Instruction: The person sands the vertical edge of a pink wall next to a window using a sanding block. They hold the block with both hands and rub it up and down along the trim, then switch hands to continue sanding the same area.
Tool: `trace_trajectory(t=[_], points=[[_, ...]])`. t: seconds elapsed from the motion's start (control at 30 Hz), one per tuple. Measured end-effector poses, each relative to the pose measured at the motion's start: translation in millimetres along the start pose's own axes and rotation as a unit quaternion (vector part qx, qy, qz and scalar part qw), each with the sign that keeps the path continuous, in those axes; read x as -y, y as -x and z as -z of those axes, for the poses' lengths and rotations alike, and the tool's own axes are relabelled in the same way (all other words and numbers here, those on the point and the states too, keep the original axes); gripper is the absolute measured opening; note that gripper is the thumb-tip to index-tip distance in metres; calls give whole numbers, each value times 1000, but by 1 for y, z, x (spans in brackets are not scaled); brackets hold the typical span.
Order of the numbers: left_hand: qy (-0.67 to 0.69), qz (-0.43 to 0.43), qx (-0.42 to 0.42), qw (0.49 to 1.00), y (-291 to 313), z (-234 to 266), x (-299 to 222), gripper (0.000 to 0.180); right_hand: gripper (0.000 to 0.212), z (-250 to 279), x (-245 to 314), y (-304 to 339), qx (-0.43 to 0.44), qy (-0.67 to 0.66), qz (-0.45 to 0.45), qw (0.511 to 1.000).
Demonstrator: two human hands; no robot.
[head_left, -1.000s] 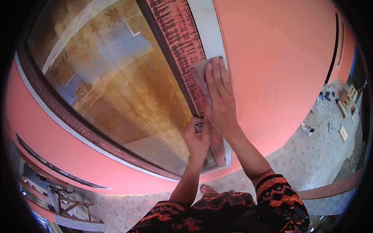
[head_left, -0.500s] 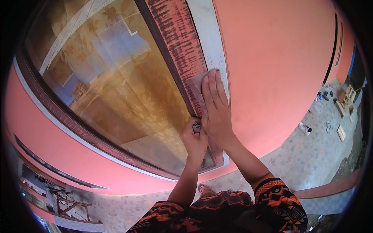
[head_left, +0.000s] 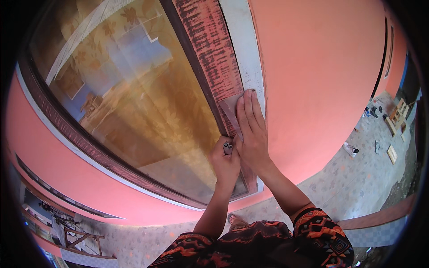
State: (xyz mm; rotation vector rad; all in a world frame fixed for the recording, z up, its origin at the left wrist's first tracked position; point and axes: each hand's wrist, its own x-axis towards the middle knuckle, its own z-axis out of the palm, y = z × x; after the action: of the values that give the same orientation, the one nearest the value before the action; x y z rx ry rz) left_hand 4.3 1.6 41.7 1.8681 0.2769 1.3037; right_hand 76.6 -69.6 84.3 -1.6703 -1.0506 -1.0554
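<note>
The right hand [head_left: 251, 134] pressed flat, fingers extended, on a sandpaper sheet [head_left: 230, 111] lying lengthwise along the window frame [head_left: 208, 58]'s right edge. The left hand [head_left: 225, 163] clenched a small tube [head_left: 228, 147] just beside it.

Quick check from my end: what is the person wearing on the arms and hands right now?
Both hands, left hand and right hand, are bare: no gloves, rings or watch visible. Forearms are uncovered; short sleeves end near the elbows, black with an orange, red and white geometric pattern.

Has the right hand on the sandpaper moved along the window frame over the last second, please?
Yes. The right hand, pressing the sandpaper flat, has slid down the reddish-brown window frame towards the left hand, which grips a small dark tool.
</note>
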Motion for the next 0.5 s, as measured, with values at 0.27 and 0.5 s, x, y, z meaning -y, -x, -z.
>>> trace_trajectory(t=[0.27,0.5], points=[[6,15,17,1000,-2,2,-2,17,76,-4,-2,-3,-28,-55,-37,997],[9,23,18,1000,-2,5,0,19,77,7,-1,-38,-67,-56,-36,996]])
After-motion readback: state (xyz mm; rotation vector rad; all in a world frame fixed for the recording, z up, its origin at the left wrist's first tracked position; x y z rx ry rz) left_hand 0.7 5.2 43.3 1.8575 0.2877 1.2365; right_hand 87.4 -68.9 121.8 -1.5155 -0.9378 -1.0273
